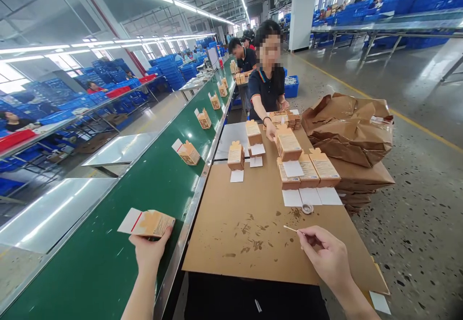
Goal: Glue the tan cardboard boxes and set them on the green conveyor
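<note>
My left hand (149,252) is closed around a small tan carton (155,222) over the green conveyor belt (144,185). The carton's white flap with a red strip points left. Over the brown cardboard sheet (231,214), my right hand (323,252) pinches a thin pale stick (290,228) between thumb and fingers, its tip pointing left. Beyond that hand, a small round dish (307,208) lies near dark smudges on the cardboard. Several cartons with white flaps, such as the near one (327,168), stand at the sheet's far right.
Across the table a person (269,86) touches a carton (288,144) on top of others. More cartons (203,118) sit along the belt. Brown wrapped stacks (350,127) stand to the right. A metal rail (195,209) separates belt and cardboard.
</note>
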Action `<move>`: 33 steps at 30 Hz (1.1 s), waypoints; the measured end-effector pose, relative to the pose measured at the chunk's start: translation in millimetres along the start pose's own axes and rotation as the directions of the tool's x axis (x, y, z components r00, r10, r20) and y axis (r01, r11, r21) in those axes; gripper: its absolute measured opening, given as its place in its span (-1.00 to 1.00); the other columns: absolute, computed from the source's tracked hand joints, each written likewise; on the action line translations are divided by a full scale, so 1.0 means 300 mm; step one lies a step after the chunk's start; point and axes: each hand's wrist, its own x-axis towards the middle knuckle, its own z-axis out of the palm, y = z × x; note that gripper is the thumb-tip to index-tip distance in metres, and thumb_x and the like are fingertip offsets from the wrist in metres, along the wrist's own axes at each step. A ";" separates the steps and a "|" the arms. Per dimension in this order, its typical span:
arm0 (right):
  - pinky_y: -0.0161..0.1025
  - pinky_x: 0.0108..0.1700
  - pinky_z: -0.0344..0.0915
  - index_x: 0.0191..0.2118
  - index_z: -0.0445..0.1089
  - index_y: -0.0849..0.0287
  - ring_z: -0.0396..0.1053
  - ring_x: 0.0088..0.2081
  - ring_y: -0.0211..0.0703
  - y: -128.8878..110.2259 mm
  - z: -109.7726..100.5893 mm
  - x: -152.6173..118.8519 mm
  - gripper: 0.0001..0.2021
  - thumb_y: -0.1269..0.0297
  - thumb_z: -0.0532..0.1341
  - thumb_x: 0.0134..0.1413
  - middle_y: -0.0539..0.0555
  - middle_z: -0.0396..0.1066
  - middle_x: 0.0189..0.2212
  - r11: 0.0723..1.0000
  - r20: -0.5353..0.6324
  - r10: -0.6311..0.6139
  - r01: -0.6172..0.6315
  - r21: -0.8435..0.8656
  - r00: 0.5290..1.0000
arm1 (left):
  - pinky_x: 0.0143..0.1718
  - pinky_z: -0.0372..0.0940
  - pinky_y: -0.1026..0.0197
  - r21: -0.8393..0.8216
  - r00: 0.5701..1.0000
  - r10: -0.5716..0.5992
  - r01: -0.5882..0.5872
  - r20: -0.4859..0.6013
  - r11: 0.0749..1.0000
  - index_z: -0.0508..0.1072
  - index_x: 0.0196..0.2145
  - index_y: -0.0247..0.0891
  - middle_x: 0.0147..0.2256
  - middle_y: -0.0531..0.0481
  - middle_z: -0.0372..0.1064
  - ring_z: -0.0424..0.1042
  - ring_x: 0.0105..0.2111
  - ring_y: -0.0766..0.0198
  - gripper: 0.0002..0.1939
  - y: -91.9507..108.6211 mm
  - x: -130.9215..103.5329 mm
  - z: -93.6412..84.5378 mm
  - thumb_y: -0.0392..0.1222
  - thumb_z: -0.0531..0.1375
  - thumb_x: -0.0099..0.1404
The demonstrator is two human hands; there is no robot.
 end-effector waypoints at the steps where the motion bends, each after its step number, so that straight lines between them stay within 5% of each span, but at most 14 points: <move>1: -0.18 -0.46 0.64 -0.37 0.76 -0.05 0.59 -0.58 -0.02 -0.005 0.010 0.004 -0.70 0.04 0.47 0.45 0.01 0.67 -0.52 1.000 0.005 -0.014 0.014 0.007 1.000 | 0.39 0.50 -0.85 0.007 0.999 -0.038 0.038 0.006 0.999 0.15 -0.09 0.12 -0.04 -0.06 0.64 0.71 0.26 -0.70 0.04 -0.004 0.006 0.005 0.06 0.79 -0.29; 8: -0.21 -0.46 0.65 -0.34 0.79 -0.04 0.59 -0.57 -0.06 -0.048 0.062 0.034 -0.74 0.07 0.48 0.44 0.01 0.70 -0.50 0.996 0.030 -0.084 0.083 0.044 0.996 | 0.46 0.51 -0.67 -0.016 0.988 -0.110 0.113 0.110 0.993 0.22 0.01 0.09 0.08 -0.10 0.69 0.70 0.35 -0.54 -0.02 0.091 0.011 0.055 0.01 0.80 -0.10; 13: -0.21 -0.48 0.66 -0.36 0.79 -0.05 0.58 -0.59 -0.06 -0.049 -0.016 0.036 -0.77 0.09 0.51 0.37 0.01 0.69 -0.51 0.996 -0.017 -0.089 0.089 0.012 0.996 | 0.66 0.37 -0.47 -0.111 0.987 -0.075 0.091 0.139 0.990 0.25 0.32 -0.02 0.30 -0.26 0.58 0.54 0.56 -0.33 0.14 0.082 -0.031 0.033 -0.11 0.81 -0.03; 16: -0.21 -0.49 0.67 -0.36 0.79 -0.07 0.60 -0.59 -0.04 -0.031 -0.108 0.007 -0.78 0.06 0.54 0.35 0.02 0.70 -0.50 0.998 -0.094 -0.042 0.038 -0.042 0.995 | 0.69 0.32 -0.46 -0.276 0.996 -0.023 -0.001 -0.081 0.961 0.26 0.34 -0.01 0.35 -0.28 0.47 0.46 0.60 -0.30 0.14 0.022 -0.108 0.006 -0.04 0.79 -0.03; 19: -0.20 -0.50 0.66 -0.36 0.80 -0.08 0.59 -0.60 -0.03 -0.026 -0.174 -0.028 -0.77 0.03 0.56 0.34 0.03 0.68 -0.53 0.999 -0.149 0.012 -0.018 -0.044 0.989 | 0.54 0.48 -0.53 -0.421 0.947 0.146 -0.262 -0.287 0.868 0.35 0.17 -0.01 0.14 -0.09 0.48 0.66 0.30 -0.19 -0.15 0.021 -0.205 0.048 0.11 0.69 0.10; 21: -0.18 -0.50 0.68 -0.36 0.81 -0.07 0.58 -0.61 -0.02 -0.040 -0.189 -0.038 -0.74 -0.01 0.56 0.35 0.04 0.66 -0.55 0.998 -0.166 0.048 -0.053 -0.026 0.985 | 0.37 0.61 -0.45 -0.500 0.938 0.295 -0.345 -0.180 0.794 0.40 0.08 -0.03 -0.01 0.02 0.49 0.70 0.05 -0.05 -0.34 0.113 -0.273 0.142 0.14 0.62 0.21; 23: -0.17 -0.50 0.68 -0.37 0.81 -0.05 0.58 -0.61 -0.01 -0.063 -0.187 -0.034 -0.72 -0.02 0.55 0.36 0.05 0.66 -0.56 0.997 -0.171 0.071 -0.074 -0.015 0.983 | 0.21 0.67 -0.26 -0.573 0.916 0.392 -0.276 0.088 0.772 0.47 0.07 -0.04 -0.07 0.03 0.51 0.69 -0.07 0.03 -0.48 0.286 -0.346 0.281 0.14 0.55 0.32; 25: -0.17 -0.52 0.66 -0.39 0.80 -0.05 0.58 -0.61 0.00 -0.087 -0.181 -0.026 -0.72 0.01 0.54 0.37 0.05 0.66 -0.56 0.997 -0.166 0.074 -0.076 -0.004 0.983 | 0.10 0.67 -0.11 -0.606 0.847 0.407 -0.132 0.343 0.785 0.51 0.08 -0.05 -0.07 -0.02 0.53 0.69 -0.07 0.03 -0.57 0.500 -0.426 0.433 0.16 0.47 0.42; 28: -0.11 -0.53 0.67 -0.39 0.80 -0.10 0.59 -0.61 0.05 -0.100 -0.188 -0.036 -0.74 0.00 0.53 0.35 0.06 0.66 -0.56 0.995 -0.183 0.094 -0.097 -0.005 0.979 | 0.04 0.64 -0.03 -0.635 0.727 0.457 -0.037 0.513 0.771 0.53 0.05 -0.08 -0.07 -0.07 0.54 0.70 -0.09 0.05 -0.61 0.753 -0.535 0.600 0.18 0.42 0.45; 30: -0.05 -0.54 0.70 -0.40 0.81 -0.17 0.61 -0.60 0.12 -0.082 -0.208 -0.068 -0.75 -0.07 0.54 0.30 0.08 0.67 -0.55 0.988 -0.224 0.140 -0.152 -0.037 0.964 | 0.05 0.63 -0.02 -0.683 0.718 0.514 -0.074 0.469 0.726 0.54 0.07 -0.07 -0.07 -0.08 0.54 0.69 -0.10 0.06 -0.61 0.796 -0.560 0.632 0.18 0.41 0.47; 33: 0.04 -0.54 0.74 -0.40 0.81 -0.29 0.64 -0.59 0.24 -0.014 -0.251 -0.129 -0.78 -0.19 0.58 0.16 0.12 0.67 -0.53 0.955 -0.310 0.249 -0.286 -0.082 0.918 | 0.10 0.63 -0.04 -0.679 0.862 0.436 -0.159 0.259 0.717 0.48 0.15 -0.05 -0.07 -0.05 0.52 0.67 -0.12 0.09 -0.56 0.667 -0.462 0.545 0.20 0.37 0.48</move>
